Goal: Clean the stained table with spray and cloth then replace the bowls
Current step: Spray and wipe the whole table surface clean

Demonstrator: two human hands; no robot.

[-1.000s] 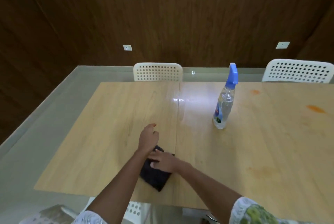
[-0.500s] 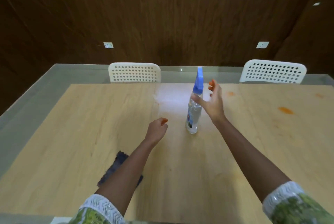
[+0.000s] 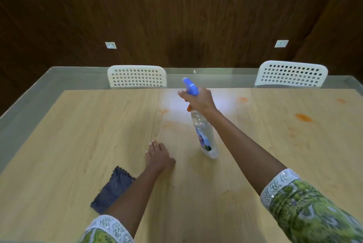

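My right hand (image 3: 198, 99) grips the neck of a clear spray bottle (image 3: 204, 134) with a blue trigger head, held tilted above the light wooden table (image 3: 68, 134), nozzle pointing far left. My left hand (image 3: 157, 156) rests flat on the table, fingers spread, holding nothing. A dark blue cloth (image 3: 113, 189) lies on the table beside my left forearm, partly hidden by it. Orange stains mark the table: one (image 3: 303, 118) at the right, one (image 3: 243, 100) behind my right hand, a faint one (image 3: 163, 111) near the centre seam. No bowls are in view.
Two white perforated chairs stand at the far edge, one (image 3: 137, 79) at centre left and one (image 3: 291, 75) at the right. A dark wood-panelled wall with sockets rises behind. Grey floor borders the table on the left.
My right hand closed on the spray bottle and lifted and tilted it. My left hand came down flat on the table. The cloth stays where it was left.
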